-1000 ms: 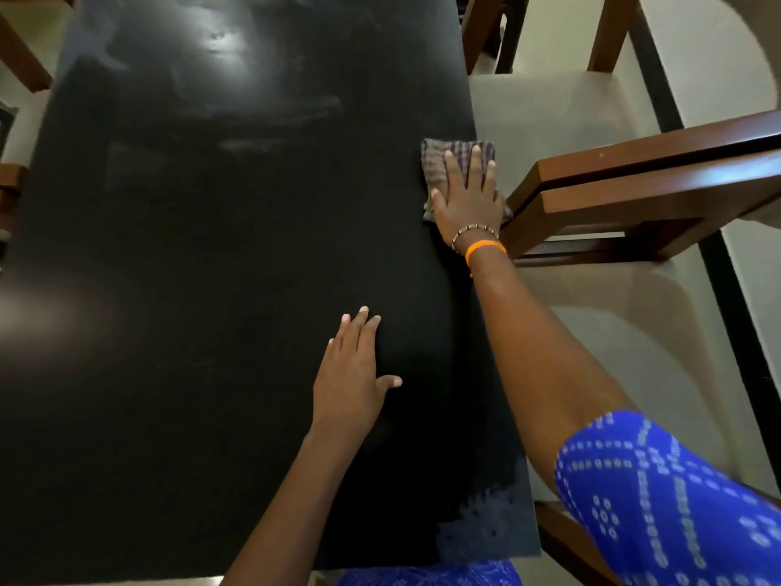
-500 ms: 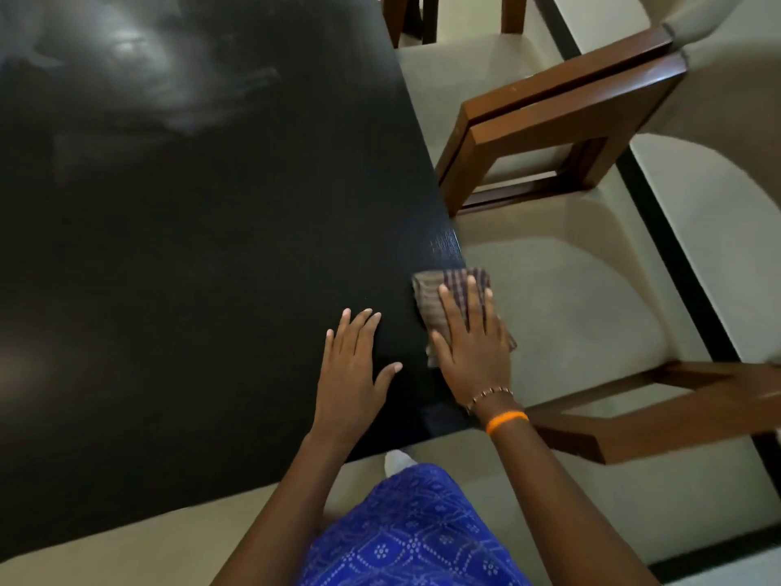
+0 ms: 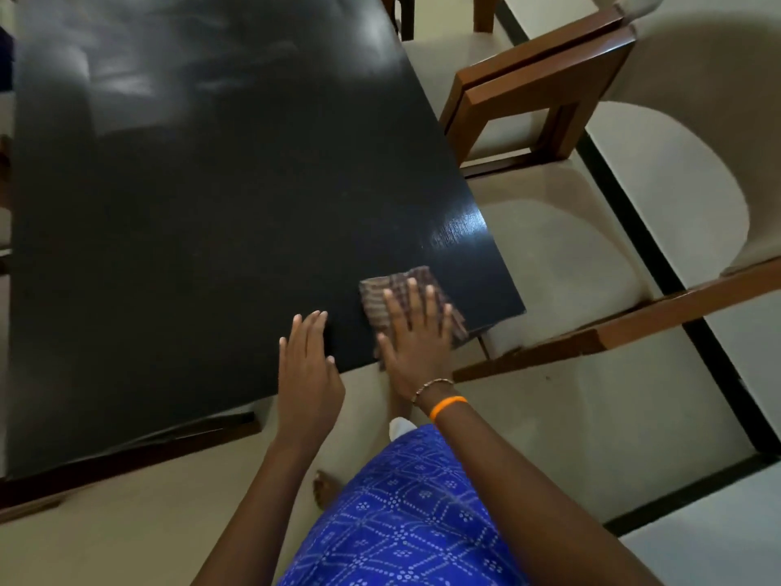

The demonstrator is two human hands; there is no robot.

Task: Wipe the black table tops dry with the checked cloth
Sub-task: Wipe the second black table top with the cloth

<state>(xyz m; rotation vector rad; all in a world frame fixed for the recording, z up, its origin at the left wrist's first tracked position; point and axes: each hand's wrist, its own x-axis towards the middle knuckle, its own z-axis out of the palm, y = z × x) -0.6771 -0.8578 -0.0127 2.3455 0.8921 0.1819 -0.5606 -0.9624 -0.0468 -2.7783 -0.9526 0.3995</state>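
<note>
The black table top (image 3: 203, 230) fills the left and middle of the head view, with pale streaks of sheen near its far end. A folded checked cloth (image 3: 382, 296) lies near the table's near right corner. My right hand (image 3: 416, 336) presses flat on the cloth with straight fingers spread, covering most of it. My left hand (image 3: 308, 370) rests flat on the table edge just left of the cloth, fingers straight and together.
A wooden chair with a beige seat (image 3: 549, 268) stands tight against the table's right side, its armrest (image 3: 625, 327) near my right hand. A second wooden armrest (image 3: 536, 78) sits farther back. Beige floor with black stripes (image 3: 659, 255) lies around.
My right hand has drawn the cloth along the right edge toward me, then left onto the near corner. The left hand has stayed flat on the table while the camera tilted.
</note>
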